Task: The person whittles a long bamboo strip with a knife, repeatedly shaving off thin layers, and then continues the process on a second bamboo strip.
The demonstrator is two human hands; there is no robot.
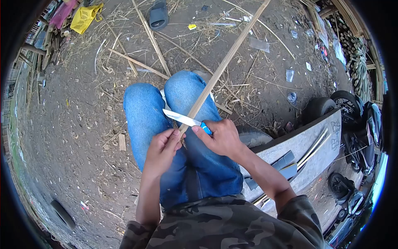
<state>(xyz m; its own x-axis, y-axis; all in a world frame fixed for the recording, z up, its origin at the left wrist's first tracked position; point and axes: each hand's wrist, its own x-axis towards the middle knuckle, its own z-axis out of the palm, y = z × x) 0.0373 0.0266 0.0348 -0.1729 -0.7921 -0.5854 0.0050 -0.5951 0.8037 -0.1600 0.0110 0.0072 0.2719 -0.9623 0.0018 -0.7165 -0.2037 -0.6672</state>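
Note:
Across my lap runs a long, flat bamboo strip (226, 62), slanting up to the top right. My left hand (166, 146) pinches its lower end between thumb and fingers, above my jeans. A knife (181, 118) with a shiny blade and a blue handle lies across the strip, its tip pointing left. My right hand (219, 135) is closed round that blue handle, with the thumb near the base of the blade. The blade touches or nearly touches the strip just above my left hand.
Bamboo strips (151, 37) lie on the dirt ground ahead, near a dark sandal (158, 15) and a yellow bag (86, 18). At my right, a grey board (323, 139) holds more strips and dark flat pieces. Motorcycles (352, 128) stand beyond it.

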